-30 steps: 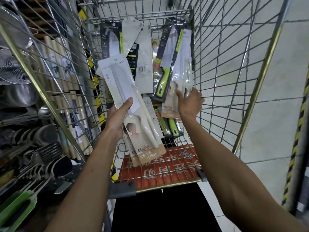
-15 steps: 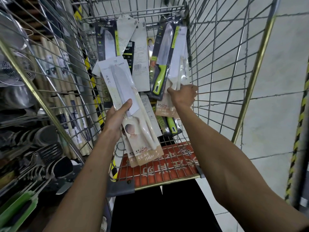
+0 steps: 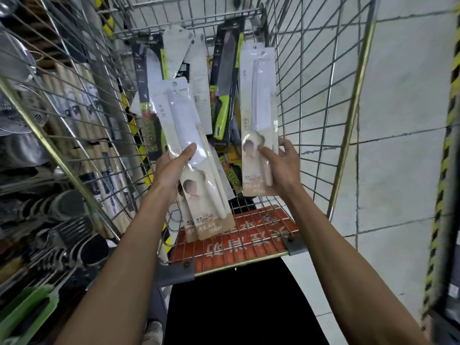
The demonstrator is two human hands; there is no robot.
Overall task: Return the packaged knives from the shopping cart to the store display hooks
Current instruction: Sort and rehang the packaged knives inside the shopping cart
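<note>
1. Now the right hand (image 3: pixel 281 165) has lifted a white packaged knife (image 3: pixel 258 115) clear of the others, its grip pinching the pack's lower half, upright over the shopping cart (image 3: pixel 353 120).
2. Left hand (image 3: pixel 171 168) still clasps its bundle of packs (image 3: pixel 189 135).
3. Green-handled knives (image 3: pixel 224 95) remain inside; hanging is still ahead.

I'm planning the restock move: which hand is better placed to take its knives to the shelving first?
Left, probably. The left hand grips its white knife packs nearest the kitchenware shelving; the right hand holds its single pack on the tiled floor side. No hooks show.
</note>
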